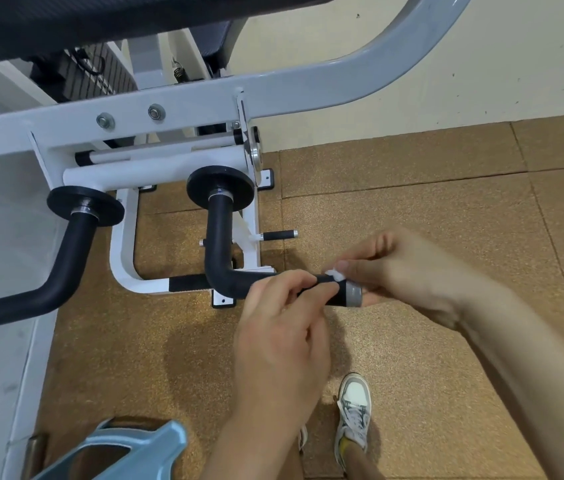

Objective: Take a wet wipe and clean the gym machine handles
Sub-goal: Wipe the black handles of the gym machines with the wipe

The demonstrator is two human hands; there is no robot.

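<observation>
Your left hand [280, 323] comes up from the bottom middle of the head view. Its fingers [299, 284] are curled over the horizontal run of the black handle [220, 237], gripping it just short of the end. Your right hand [398, 268] reaches in from the right, its fingers bent tight around a small bunched wet wipe [336, 274]. It pinches the wipe down onto the top of the same handle, just beside the grey end cap [354, 295]. The two hands sit close together on the bar, and only a white scrap of the wipe shows between fingertips and handle.

That handle drops from a black disc [220, 187] on the white frame [156, 168], bends, then runs right toward you. A second handle [66, 265] of the same shape hangs from its own disc further left, well apart from both hands and untouched.

Under the machine lies brown speckled floor tiling [412, 188]. One grey-and-white shoe [353, 410] stands below your right forearm. A light blue plastic piece [156, 445] sits at the bottom left edge; what it is cannot be told.
</observation>
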